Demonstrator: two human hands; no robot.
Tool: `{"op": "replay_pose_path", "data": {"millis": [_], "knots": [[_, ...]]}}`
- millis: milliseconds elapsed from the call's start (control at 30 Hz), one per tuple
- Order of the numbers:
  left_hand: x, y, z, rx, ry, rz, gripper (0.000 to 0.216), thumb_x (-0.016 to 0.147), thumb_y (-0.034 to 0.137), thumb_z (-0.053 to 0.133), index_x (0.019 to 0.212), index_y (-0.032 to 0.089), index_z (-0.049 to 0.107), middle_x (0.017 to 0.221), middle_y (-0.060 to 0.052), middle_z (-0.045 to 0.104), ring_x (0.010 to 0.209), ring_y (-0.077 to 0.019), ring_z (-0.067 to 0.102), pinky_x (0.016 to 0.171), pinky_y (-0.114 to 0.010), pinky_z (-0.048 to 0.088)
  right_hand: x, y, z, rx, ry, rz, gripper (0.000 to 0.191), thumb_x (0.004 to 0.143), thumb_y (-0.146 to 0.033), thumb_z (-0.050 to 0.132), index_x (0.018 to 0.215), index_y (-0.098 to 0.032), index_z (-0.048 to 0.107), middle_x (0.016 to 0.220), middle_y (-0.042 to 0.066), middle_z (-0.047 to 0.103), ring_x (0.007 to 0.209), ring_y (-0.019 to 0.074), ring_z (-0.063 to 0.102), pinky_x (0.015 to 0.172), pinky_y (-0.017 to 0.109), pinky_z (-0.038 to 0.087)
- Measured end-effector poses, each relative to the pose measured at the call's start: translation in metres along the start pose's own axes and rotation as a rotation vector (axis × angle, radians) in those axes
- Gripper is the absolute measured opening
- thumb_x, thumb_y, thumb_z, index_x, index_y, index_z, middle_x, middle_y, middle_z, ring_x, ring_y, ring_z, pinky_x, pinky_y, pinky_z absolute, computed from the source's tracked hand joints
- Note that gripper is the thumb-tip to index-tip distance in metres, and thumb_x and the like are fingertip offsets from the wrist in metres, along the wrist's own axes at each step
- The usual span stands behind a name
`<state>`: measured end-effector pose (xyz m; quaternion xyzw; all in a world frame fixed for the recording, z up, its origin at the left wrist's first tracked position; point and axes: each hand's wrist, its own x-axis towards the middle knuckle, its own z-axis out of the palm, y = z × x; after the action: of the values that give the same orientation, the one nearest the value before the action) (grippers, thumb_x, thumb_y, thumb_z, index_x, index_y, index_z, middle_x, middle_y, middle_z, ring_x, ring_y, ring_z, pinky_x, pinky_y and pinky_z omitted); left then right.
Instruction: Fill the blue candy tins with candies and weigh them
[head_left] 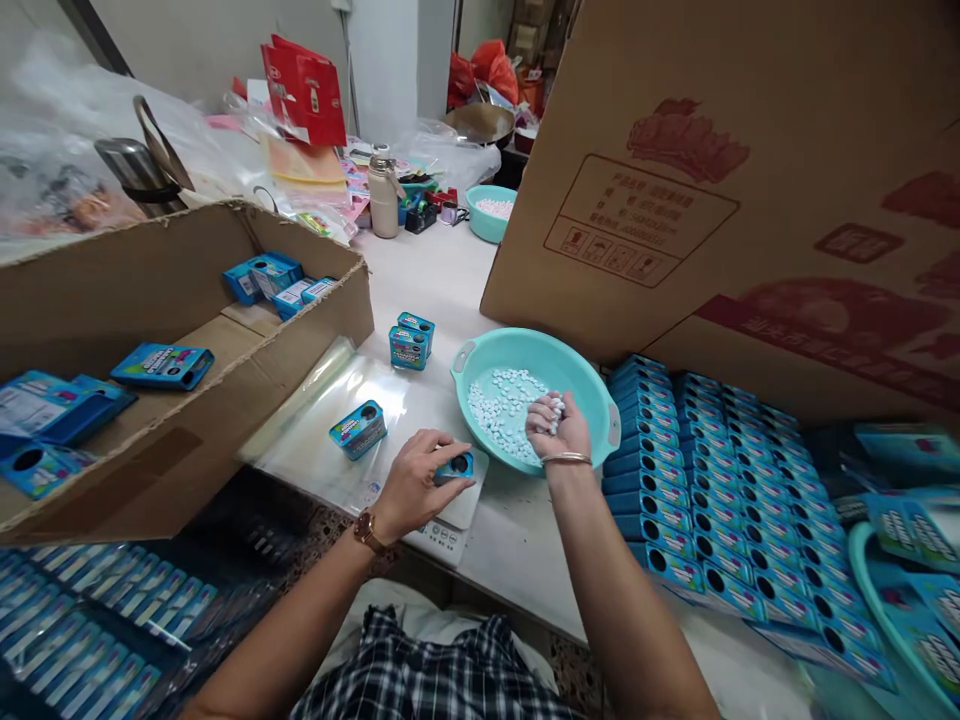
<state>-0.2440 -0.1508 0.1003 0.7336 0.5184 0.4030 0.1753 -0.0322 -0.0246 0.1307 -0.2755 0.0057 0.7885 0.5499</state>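
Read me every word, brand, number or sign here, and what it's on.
No text reads clearly enough to quote.
Large carton: red printed characters and a row of pictograms, too blurred.
Open carton: side print too blurred.
Blue boxes: lettering too small.
White scale: button markings too small.
Red bag: white marks too small.

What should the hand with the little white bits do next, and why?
Probably move the right hand over to the blue box and let some white pieces drop into its hole: that hand holds a little heap over the turquoise bowl, while the left hand grips the box, its dark opening facing up.
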Motion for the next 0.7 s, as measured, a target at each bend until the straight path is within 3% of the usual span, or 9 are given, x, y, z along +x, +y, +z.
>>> {"op": "replay_pose_path", "data": {"millis": [133,300,400,567,700], "knots": [[0.003,0.005,-0.001,-0.060,-0.024,-0.066,0.033,0.080,0.029,0.073,0.112,0.023,0.068,0.102,-0.007,0.061,0.098,-0.0218,0.058,0.087,-0.036,0.050,-0.023,0.056,0.022,-0.061,-0.055,0.000,0.031,0.097,-0.041,0.048,0.074,-0.021,0.047,0.053,-0.009,0.039,0.039,0.0050,0.035,0.035,0.014,0.027],[0.005,0.007,-0.001,-0.097,-0.025,-0.088,0.032,0.080,0.023,0.072,0.111,0.022,0.066,0.101,-0.005,0.061,0.097,-0.0207,0.057,0.086,-0.035,0.049,-0.041,0.101,0.030,-0.257,-0.022,-0.198,0.038,0.082,-0.052,0.067,0.074,-0.021,0.048,0.055,-0.009,0.043,0.046,0.0050,0.042,0.045,0.017,0.038],[0.005,0.007,0.000,-0.094,-0.027,-0.088,0.031,0.080,0.022,0.070,0.111,0.022,0.065,0.100,-0.006,0.061,0.096,-0.0212,0.057,0.085,-0.035,0.049,-0.046,0.110,0.030,-0.340,-0.045,-0.321,0.042,0.077,-0.055,0.071,0.072,-0.021,0.047,0.057,-0.009,0.044,0.049,0.0058,0.046,0.049,0.018,0.040],[0.004,0.006,-0.001,-0.094,-0.019,-0.093,0.031,0.079,0.021,0.070,0.109,0.023,0.065,0.100,-0.006,0.061,0.097,-0.0224,0.058,0.085,-0.036,0.050,-0.048,0.112,0.028,-0.404,-0.063,-0.381,0.039,0.079,-0.052,0.070,0.071,-0.022,0.047,0.057,-0.009,0.041,0.049,0.0060,0.045,0.051,0.020,0.041],[0.003,0.006,0.000,-0.097,-0.013,-0.088,0.032,0.079,0.021,0.070,0.110,0.024,0.066,0.100,-0.006,0.061,0.097,-0.0227,0.058,0.085,-0.036,0.050,-0.044,0.110,0.026,-0.395,-0.047,-0.355,0.040,0.080,-0.053,0.069,0.072,-0.021,0.046,0.055,-0.010,0.039,0.042,0.0039,0.035,0.041,0.017,0.032]]}}
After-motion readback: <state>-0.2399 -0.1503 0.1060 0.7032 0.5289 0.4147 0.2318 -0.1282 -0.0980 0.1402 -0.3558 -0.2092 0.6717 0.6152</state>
